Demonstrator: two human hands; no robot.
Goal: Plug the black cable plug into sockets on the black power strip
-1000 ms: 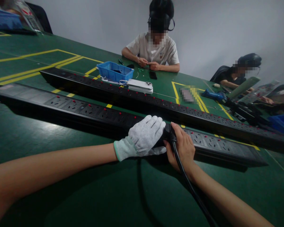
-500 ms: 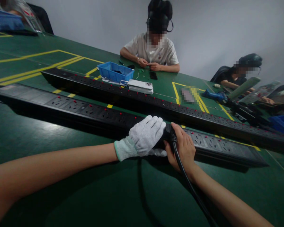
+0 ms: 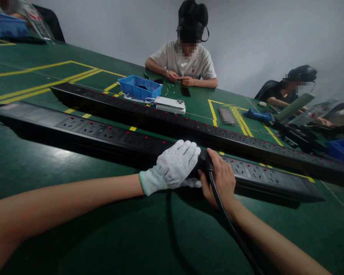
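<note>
A long black power strip (image 3: 114, 136) with rows of sockets and red dots lies across the table in front of me. My left hand (image 3: 177, 164), in a pale grey glove, is wrapped over the strip's middle, its thumb on the near side. Beside it, my bare right hand (image 3: 220, 177) grips a black power plug (image 3: 202, 158) that sits on the strip's socket face; how deep its pins are is hidden. From the plug a thick black cable (image 3: 225, 215) runs down toward me. Behind lies a second long black power strip (image 3: 166, 121), parallel to the first.
Beyond the strips are a blue bin (image 3: 140, 89) and a white phone (image 3: 169, 104) on a white block. Opposite sits a person (image 3: 183, 63) handling small parts. At the right stand a blue-and-black clamp-like device (image 3: 275, 118) and another blue bin (image 3: 342, 151). Yellow tape marks the green table.
</note>
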